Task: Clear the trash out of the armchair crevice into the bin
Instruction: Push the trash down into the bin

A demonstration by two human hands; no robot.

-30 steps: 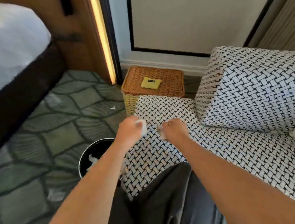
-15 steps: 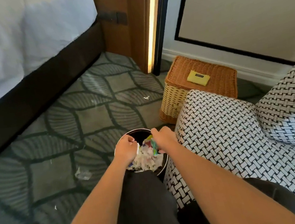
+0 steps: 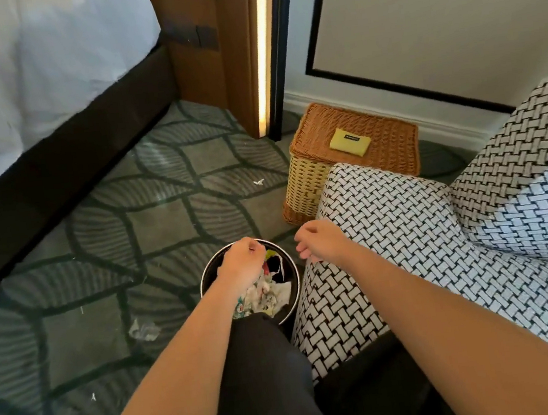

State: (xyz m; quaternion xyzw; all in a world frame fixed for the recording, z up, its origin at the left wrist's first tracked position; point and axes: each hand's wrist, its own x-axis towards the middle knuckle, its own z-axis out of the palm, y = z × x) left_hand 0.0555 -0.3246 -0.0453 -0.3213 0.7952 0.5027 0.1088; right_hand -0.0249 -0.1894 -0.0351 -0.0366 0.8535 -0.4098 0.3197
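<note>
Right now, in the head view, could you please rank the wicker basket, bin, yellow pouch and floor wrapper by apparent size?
1. Wicker basket
2. Bin, partly hidden and nearer the camera
3. Yellow pouch and wrapper: look alike, left unranked

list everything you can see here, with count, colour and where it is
bin: 1, black, on the carpet beside the armchair
trash: a heap, mostly white with coloured bits, inside the bin
armchair: 1, black-and-white weave, right
wicker basket: 1, tan with orange-brown lid, behind the armchair
pouch: 1, yellow, on the basket lid
white scrap: 1, white, on the carpet near the basket
clear wrapper: 1, see-through, on the carpet left of the bin
carpet: 1, grey-green leaf pattern, floor
bed: 1, white over dark base, upper left
light strip: 1, warm white, upright, top centre
trouser leg: 1, dark, bottom centre
left hand: 1, over the bin, fingers curled
right hand: 1, fingers relaxed, empty, at the armchair's edge
</note>
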